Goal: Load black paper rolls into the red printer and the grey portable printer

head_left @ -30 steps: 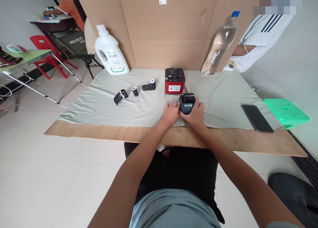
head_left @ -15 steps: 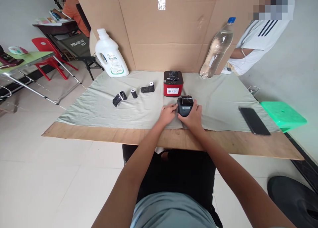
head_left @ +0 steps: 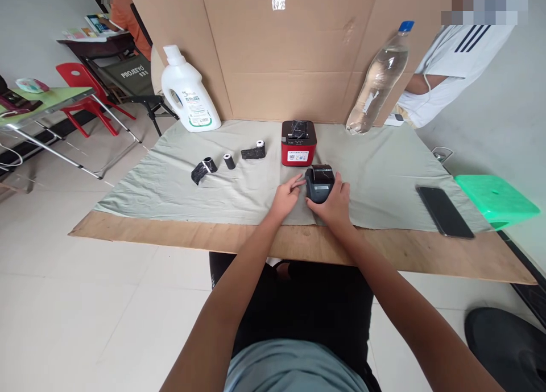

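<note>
A small dark-grey portable printer [head_left: 319, 192] with a shiny black piece across its top sits on the cloth in front of me. My right hand [head_left: 336, 201] grips it from the right, thumb at the front edge and fingers along the far side. On its left, my left hand [head_left: 286, 198] holds nothing; its fingers point at the printer's side, the index fingertip at or close to it. Just behind stands a red and black printer [head_left: 297, 157] with a white label. Toward the left lie three small rolls of black paper: one roll [head_left: 229, 161] wound up, two partly unrolled.
A white detergent jug [head_left: 191, 99] and a clear water bottle [head_left: 379, 82] stand at the back before a cardboard panel [head_left: 290, 50]. A phone [head_left: 444, 211] lies on the right. A green stool [head_left: 497, 196] is beyond the table's right edge. Two people are farther back.
The whole view has shifted slightly. My left index finger has lifted a little and spread from the other fingers at the printer's left side. The right hand keeps its grip.
</note>
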`<state>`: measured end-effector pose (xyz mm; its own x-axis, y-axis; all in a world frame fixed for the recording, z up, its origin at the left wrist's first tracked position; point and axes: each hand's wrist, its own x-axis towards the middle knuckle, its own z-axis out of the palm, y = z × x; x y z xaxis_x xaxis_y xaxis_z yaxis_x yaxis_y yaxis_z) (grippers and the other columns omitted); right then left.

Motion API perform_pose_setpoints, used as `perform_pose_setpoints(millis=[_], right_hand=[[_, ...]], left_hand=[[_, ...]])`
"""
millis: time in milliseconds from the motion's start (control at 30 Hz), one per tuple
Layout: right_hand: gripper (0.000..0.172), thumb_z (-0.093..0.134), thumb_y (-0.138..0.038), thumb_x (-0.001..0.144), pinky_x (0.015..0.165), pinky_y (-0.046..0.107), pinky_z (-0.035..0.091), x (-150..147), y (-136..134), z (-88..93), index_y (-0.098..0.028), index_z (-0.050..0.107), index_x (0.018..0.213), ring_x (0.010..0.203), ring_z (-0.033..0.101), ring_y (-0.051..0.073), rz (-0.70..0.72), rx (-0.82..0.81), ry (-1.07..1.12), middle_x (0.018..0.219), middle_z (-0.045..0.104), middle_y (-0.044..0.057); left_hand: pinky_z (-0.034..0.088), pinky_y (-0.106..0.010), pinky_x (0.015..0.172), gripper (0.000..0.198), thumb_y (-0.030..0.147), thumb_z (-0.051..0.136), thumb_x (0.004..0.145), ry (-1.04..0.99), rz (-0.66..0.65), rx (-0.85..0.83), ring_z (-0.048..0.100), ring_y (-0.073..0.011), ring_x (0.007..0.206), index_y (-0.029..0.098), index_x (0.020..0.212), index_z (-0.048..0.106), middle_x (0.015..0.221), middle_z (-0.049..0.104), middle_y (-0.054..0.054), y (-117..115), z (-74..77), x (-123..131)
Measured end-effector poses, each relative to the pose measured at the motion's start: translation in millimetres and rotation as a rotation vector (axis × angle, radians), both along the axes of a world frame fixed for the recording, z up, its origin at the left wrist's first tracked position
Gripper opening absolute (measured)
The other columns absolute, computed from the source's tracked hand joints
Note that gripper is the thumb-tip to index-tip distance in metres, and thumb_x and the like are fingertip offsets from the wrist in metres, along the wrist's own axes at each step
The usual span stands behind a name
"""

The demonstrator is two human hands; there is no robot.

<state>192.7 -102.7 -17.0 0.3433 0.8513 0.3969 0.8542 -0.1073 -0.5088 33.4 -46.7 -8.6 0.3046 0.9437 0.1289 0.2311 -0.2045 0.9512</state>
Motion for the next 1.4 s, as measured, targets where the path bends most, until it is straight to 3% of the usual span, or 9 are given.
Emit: perform_pose_setpoints(millis=[233,533,800,1167,1300,1400], right_hand=[[0.12,0.081,-0.05,0.066,0.107,0.055,0.043,0.0,-1.0,4.0,-0.009,0.017,0.159,0.118,0.049,0.038,0.022,-0.022,0.016,0.123,0.047,0.018],[0.113,0.081,-0.05,0.067,0.106,0.055,0.043,0.5,-2.8,4.5,-0.01,0.026,0.157,0.116,0.048,0.037,0.034,-0.018,0.024,0.121,0.045,0.016],[0.114,0.081,-0.051,0.067,0.109,0.055,0.042,-0.3,-4.3,6.8,-0.009,0.025,0.157,0.12,0.048,0.038,0.017,-0.035,0.05,0.125,0.046,0.019],[0.12,0.081,-0.052,0.067,0.108,0.055,0.043,0.4,-5.7,8.6,-0.01,0.02,0.16,0.12,0.049,0.038,0.026,-0.037,0.067,0.125,0.046,0.018],[0.121,0.081,-0.053,0.066,0.109,0.054,0.042,1.1,-5.3,8.2,-0.006,0.021,0.16,0.121,0.048,0.038,0.027,-0.039,0.065,0.125,0.046,0.019],[0.12,0.08,-0.055,0.067,0.108,0.055,0.043,1.7,-4.8,6.9,-0.007,0.022,0.16,0.119,0.048,0.038,0.034,-0.025,0.062,0.124,0.046,0.018]], left_hand=[[0.049,-0.034,0.118,0.047,0.004,0.049,0.088,0.152,-0.003,0.031,0.066,-0.0213,0.134,0.018,0.129,0.067,0.134,0.074,-0.005,-6.0,6.7,0.5],[0.053,-0.042,0.112,0.045,0.006,0.05,0.087,0.209,0.009,0.045,0.069,-0.0279,0.129,0.019,0.126,0.069,0.133,0.073,-0.005,-5.6,6.6,-0.2],[0.045,-0.038,0.12,0.041,0.006,0.048,0.088,-0.086,0.028,-0.064,0.066,-0.0228,0.133,0.013,0.124,0.068,0.13,0.076,-0.01,1.7,0.2,1.4],[0.047,-0.038,0.118,0.045,0.006,0.046,0.088,-0.126,0.047,-0.054,0.068,-0.021,0.128,0.017,0.127,0.067,0.126,0.078,-0.006,0.7,-1.8,2.7],[0.051,-0.037,0.113,0.045,0.005,0.045,0.088,-0.095,0.062,-0.025,0.071,-0.0209,0.122,0.018,0.125,0.067,0.125,0.078,-0.006,-1.3,2.5,2.9],[0.056,-0.034,0.099,0.046,0.007,0.047,0.088,-0.044,0.071,-0.008,0.074,-0.0198,0.104,0.019,0.127,0.066,0.126,0.078,-0.005,-3.4,5.7,2.9]])
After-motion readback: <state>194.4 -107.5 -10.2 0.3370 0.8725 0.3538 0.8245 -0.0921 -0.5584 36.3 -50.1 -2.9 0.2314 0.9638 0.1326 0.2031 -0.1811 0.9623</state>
